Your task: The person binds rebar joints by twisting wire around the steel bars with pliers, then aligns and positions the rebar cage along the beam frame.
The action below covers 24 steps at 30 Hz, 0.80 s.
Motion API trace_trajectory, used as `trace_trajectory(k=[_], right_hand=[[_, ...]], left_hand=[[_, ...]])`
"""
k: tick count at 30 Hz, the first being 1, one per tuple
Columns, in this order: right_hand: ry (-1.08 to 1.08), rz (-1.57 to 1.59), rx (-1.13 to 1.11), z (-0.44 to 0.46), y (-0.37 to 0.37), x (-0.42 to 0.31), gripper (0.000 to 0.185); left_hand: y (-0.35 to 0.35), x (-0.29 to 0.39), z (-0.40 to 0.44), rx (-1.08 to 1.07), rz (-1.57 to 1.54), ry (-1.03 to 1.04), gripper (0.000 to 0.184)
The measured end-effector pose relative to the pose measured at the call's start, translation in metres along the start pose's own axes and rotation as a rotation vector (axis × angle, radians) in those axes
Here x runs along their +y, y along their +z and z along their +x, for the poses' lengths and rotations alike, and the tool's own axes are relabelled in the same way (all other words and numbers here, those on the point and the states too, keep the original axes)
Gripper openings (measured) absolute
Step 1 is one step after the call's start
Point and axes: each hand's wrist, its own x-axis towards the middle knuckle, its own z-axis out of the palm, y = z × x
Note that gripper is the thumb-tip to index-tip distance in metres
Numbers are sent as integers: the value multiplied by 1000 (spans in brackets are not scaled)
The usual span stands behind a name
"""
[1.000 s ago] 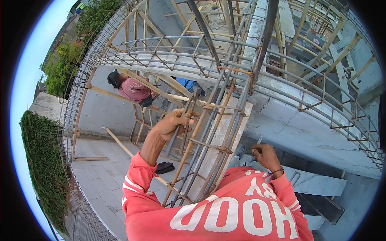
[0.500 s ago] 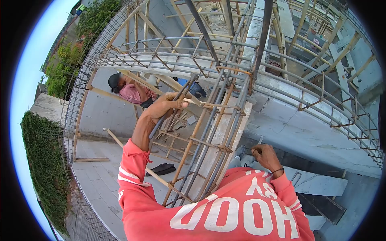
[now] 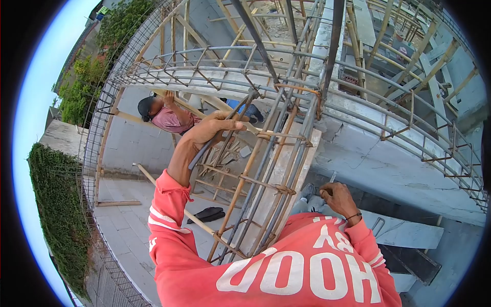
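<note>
My left hand [image 3: 209, 130] is wrapped round a dark metal bar [image 3: 203, 154], which slants up to the right and has a small knobbed head at its upper end. That head overlaps the reinforcing steel in view; I cannot tell if they touch. Just right of the hand, a rebar cage [image 3: 248, 204] of long rods and tied square stirrups runs toward my chest. My right hand [image 3: 338, 199] hangs low by my leg with its fingers curled. A thin pale piece shows just beyond its fingers, and I cannot tell whether the hand grips it.
A curved rebar beam [image 3: 204, 74] crosses ahead along a concrete wall [image 3: 378, 138]. Vertical steel bars [image 3: 335, 46] rise near the junction. Below on the left, a person [image 3: 171, 115] in a cap is beside wooden poles. A dark cloth-like item [image 3: 207, 214] lies on the floor.
My left hand has moved slightly up, and the metal bar's head has shifted up and right. The person below has raised an arm toward a wooden pole. My right hand stays put.
</note>
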Motion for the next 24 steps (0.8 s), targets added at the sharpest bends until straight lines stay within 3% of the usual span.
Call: trace_trajectory(k=[7,14,16,22,24], right_hand=[[-33,-14,18,2,7,8,25],[-19,-9,-17,6,10,1,24],[-46,-7,-27,7,9,-6,23],[-74,-32,-30,8,11,-7,24],[-39,-16,-37,6,10,-8,24]], left_hand=[[6,-1,2,76,194,30,38],[11,-4,4,246,537,128,41],[19,-15,8,372,473,374,37],[14,-21,21,225,590,284,31],[22,-23,21,295,623,271,32]])
